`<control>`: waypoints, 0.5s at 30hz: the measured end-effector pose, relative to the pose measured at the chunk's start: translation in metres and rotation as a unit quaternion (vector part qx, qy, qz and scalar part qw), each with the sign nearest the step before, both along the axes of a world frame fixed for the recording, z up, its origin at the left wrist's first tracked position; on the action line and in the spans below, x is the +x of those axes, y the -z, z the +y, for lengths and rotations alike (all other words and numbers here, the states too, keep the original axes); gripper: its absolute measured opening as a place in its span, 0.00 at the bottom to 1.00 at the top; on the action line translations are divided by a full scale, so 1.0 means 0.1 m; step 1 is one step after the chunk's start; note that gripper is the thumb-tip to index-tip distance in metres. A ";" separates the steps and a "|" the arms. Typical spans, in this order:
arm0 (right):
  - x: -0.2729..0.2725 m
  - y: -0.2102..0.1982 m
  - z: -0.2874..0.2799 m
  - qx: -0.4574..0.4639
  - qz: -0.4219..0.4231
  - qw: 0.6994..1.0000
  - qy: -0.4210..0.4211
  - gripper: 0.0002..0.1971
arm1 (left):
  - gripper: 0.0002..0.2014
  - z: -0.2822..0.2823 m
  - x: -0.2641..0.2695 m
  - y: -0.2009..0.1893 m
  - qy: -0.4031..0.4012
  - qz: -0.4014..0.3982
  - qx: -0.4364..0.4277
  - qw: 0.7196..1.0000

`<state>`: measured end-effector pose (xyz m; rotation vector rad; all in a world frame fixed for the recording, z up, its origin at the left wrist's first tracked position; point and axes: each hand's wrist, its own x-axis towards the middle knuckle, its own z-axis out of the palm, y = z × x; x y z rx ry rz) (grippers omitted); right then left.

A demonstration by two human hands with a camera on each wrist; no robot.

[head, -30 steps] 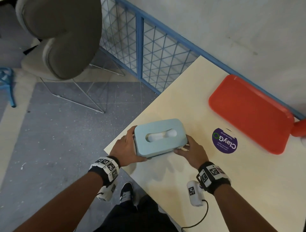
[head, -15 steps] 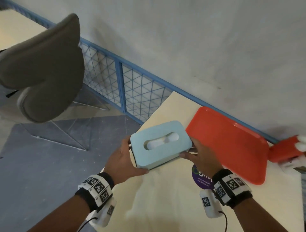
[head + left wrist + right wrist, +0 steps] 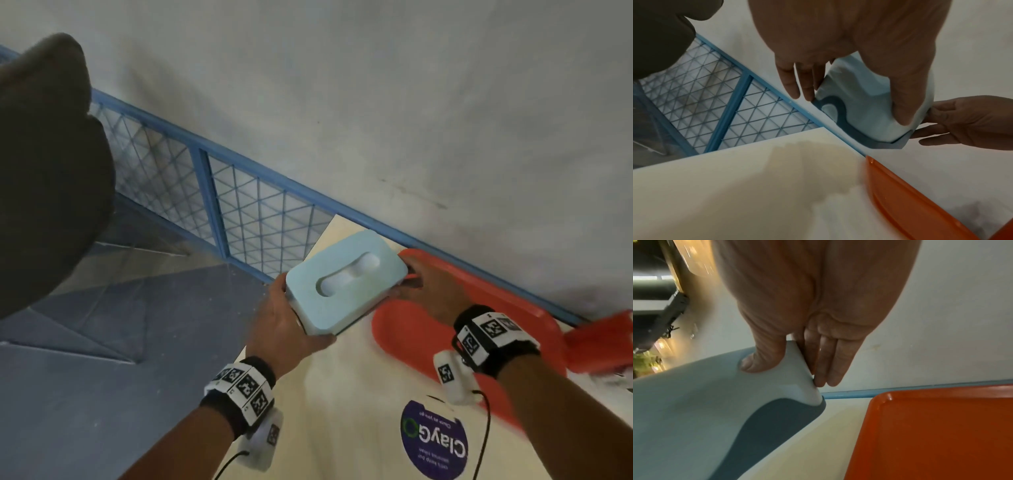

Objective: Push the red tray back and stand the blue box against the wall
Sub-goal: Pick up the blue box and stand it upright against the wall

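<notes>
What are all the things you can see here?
box: one, light blue, held tilted above the table's far corner.
tray: one, red, on the table by the wall, right of the box.
table: one, cream, against the wall.
sticker: one, purple, round, on the table near the person.
railing: one, blue with mesh, along the wall.
chair: one, dark, at left.
left hand: one, holds the box's left end.
right hand: one, holds the box's right end.

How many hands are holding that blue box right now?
2. The left hand grips the blue box at its near-left end, and the right hand holds the opposite end, beside the red tray. No other hands show.
</notes>
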<state>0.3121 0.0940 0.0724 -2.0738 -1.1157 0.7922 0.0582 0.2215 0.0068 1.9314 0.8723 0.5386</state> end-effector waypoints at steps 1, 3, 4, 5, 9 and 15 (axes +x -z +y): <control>0.09 0.01 0.07 -0.002 -0.003 1.000 0.002 0.26 | 0.55 0.05 0.10 0.02 -0.002 -0.001 0.002 1.000; 0.25 0.06 0.20 -0.013 -0.007 1.000 0.005 0.28 | 0.55 0.13 0.26 0.05 -0.012 0.001 0.006 1.000; 0.34 0.09 0.26 -0.021 -0.006 1.000 0.005 0.29 | 0.54 0.17 0.34 0.07 -0.016 0.004 0.006 1.000; 0.43 0.11 0.32 -0.030 -0.002 1.000 0.001 0.29 | 0.54 0.20 0.42 0.08 -0.018 0.005 0.006 1.000; 0.78 0.33 0.54 -0.059 0.026 0.998 -0.006 0.36 | 0.53 0.28 0.73 0.17 -0.029 0.035 0.048 0.998; 0.96 0.69 0.78 -0.072 0.004 0.997 0.021 0.31 | 0.55 0.29 0.98 0.47 -0.062 0.049 0.037 0.996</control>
